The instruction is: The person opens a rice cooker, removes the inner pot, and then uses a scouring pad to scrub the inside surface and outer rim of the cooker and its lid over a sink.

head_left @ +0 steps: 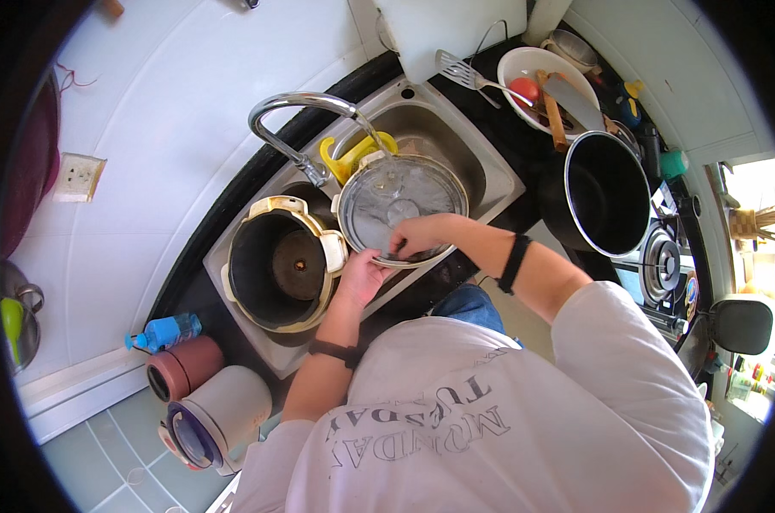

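My left hand (364,279) grips the near rim of a round cooker lid (394,186), which lies inside face up over the sink. The lid is grey metal with a cream edge and a round piece at its centre. Water from the curved chrome faucet (304,99) falls onto its far part. My right hand (426,233) bends over the lid's near inner edge, its fingers closed around a small dark object, mostly hidden. To the left, a cream-rimmed cooker body (291,263) with a dark inside stands in the left basin.
A yellow plastic holder (355,157) sits behind the lid in the steel sink (490,173). Right of it are a slotted turner (458,69), a white basin (522,61) of utensils, a black pot (608,192) and a gas stove (666,260). A blue bottle (169,331) and jugs stand left.
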`<state>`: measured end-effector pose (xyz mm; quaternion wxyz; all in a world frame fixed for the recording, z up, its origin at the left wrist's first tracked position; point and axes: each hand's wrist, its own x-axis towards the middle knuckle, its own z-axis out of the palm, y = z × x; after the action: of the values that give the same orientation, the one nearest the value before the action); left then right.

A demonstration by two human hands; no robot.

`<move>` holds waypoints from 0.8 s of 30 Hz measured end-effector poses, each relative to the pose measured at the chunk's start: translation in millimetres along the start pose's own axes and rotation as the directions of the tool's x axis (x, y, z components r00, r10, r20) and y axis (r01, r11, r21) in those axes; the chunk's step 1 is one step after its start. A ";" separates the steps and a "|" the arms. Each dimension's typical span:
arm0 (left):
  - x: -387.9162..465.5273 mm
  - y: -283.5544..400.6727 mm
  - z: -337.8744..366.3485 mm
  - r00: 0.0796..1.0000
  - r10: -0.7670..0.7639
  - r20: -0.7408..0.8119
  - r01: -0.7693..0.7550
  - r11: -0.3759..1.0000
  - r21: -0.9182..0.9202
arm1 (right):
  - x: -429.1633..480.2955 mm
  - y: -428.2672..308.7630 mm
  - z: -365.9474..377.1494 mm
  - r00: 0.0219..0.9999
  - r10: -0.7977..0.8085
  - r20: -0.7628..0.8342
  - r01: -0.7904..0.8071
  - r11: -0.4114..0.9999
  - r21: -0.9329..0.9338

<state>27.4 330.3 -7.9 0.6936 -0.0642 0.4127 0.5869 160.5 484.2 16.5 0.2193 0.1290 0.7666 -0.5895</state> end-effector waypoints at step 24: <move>-8.0 0.4 20.0 0.996 0.077 -0.036 -0.070 0.985 0.155 | 52.2 1.6 -87.6 0.753 -0.215 -0.622 -0.391 0.613 -0.686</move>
<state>37.3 335.8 10.5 0.6656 -0.0076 0.4730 0.5773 99.7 565.5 7.9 0.0033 0.2567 0.9616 -0.0973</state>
